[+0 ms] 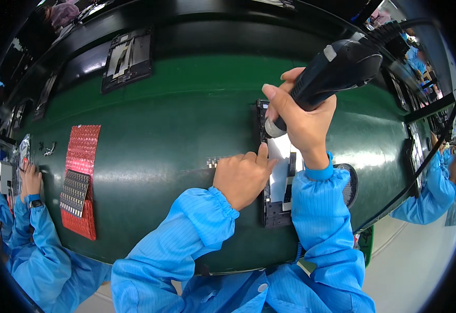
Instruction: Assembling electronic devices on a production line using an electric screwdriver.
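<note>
My right hand [303, 117] is wrapped round a black corded electric screwdriver [337, 65], its grey nose pointing down at the upper part of an opened flat device [277, 214], like a tablet, with a black frame and a silvery inside. The screwdriver's very tip is hard to make out. Along the device's left edge rests my left hand [244, 175], index finger and thumb stretched out and apart over the frame, the other fingers bent. No object shows in it. My right forearm hides part of the device's right side.
Red bubble wrap [82, 151] lies left on the green mat, a sheet of small parts [75, 193] on it. Small loose parts [49, 149] lie beyond. Another opened device [128, 60] is at the back. A round mesh dish [350, 185] sits right. A co-worker's hand [31, 180] is far left.
</note>
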A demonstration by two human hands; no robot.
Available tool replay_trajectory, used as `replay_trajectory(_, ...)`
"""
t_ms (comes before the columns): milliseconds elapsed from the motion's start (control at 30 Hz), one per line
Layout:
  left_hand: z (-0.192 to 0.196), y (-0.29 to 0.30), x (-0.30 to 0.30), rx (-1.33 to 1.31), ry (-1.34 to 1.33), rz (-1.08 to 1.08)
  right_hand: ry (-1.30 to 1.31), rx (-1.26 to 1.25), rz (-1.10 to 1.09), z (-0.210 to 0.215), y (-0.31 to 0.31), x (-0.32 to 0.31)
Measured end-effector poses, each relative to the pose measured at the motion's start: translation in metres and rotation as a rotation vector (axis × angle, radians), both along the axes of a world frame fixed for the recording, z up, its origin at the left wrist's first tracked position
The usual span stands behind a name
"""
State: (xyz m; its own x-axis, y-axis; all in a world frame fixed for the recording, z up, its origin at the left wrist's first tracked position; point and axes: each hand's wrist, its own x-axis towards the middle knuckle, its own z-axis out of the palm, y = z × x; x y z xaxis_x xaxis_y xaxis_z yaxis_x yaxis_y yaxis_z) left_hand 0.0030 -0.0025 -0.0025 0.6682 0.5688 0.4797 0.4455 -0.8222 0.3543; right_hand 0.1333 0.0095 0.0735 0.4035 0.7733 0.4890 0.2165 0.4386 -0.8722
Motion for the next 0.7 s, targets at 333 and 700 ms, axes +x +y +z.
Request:
replay_trajectory(333,0.005,-0.002,0.0,-0.019,0.09,-0.033,-0.048,-0.002,-0.02,-0.004,-0.004,-0.01)
replay_trajectory(700,0.004,0.001,0.001,0.04,0.033,0.005,0.102,0.152,-0.265,0.03,-0.111,0.076)
